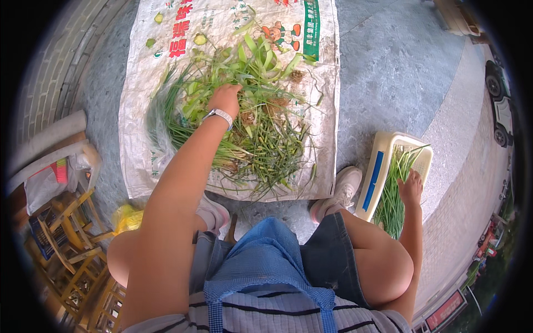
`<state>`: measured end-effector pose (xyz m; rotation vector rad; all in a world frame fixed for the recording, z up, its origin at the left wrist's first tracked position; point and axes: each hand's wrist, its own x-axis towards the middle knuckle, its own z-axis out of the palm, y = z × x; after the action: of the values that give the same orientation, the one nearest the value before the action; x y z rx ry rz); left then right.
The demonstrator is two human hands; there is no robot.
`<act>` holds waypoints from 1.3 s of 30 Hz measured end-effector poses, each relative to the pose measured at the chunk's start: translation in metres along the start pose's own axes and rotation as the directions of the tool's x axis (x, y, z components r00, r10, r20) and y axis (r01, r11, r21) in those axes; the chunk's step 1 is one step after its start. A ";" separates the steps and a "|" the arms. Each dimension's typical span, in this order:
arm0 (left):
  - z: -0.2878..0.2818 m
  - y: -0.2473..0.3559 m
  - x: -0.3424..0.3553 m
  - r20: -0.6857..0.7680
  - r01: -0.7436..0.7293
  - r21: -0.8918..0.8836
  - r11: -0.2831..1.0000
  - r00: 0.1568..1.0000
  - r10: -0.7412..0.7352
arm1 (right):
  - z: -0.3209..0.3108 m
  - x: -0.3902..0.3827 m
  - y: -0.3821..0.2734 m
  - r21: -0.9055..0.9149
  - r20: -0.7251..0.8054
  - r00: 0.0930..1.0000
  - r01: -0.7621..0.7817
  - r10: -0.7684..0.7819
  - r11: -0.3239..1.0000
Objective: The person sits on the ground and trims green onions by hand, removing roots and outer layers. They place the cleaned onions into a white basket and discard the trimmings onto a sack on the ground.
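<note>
Left hand (225, 100): amid loose greens (267, 136) (cannot tell if pinching)
Right hand (411, 190): at green stalks (390, 202) in cream basket (383, 165), likewise unclear

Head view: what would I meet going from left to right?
Wooden furniture → yellow bag → left hand → right shoe → right hand → white vehicle.

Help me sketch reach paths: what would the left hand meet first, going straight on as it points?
Probably the broad green leaves lying just beyond the left hand; its height above them is unclear.
</note>
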<state>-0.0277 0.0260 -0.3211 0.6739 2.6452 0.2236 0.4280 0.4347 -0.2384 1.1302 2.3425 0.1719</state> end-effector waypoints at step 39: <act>-0.095 0.112 -0.192 0.666 0.618 -0.745 0.250 0.706 0.240 | -0.131 -0.030 -0.289 0.908 0.048 0.726 -0.318 -0.686 -0.273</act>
<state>0.1348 0.0246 -0.1421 -0.1101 1.3238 1.1621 0.1766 0.2411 -0.2099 0.8340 1.4206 -2.4341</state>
